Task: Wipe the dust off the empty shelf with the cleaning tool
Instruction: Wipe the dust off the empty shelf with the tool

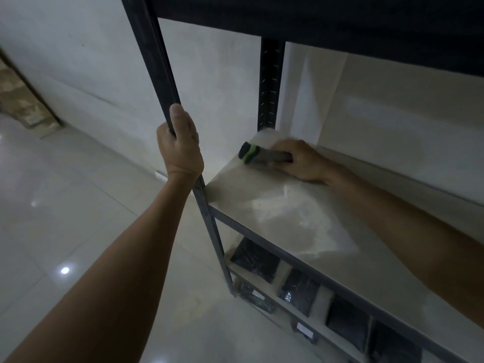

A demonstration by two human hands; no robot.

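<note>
One hand steadies the rack while the other works a cleaning tool on the pale shelf.

From the head camera, the left hand (pixel 180 146) has its fingers and thumb wrapped round the dark front post (pixel 159 72). The right hand (pixel 301 161) lies on the shelf (pixel 301 221) near its back left corner, fingers curled round the grey handle of the cleaning tool (pixel 264 154), whose black and green end points left. Dark packets (pixel 255 260) sit on the shelf below.

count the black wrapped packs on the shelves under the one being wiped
6 black packs on the next shelf down, lower; more may be hidden.
</note>
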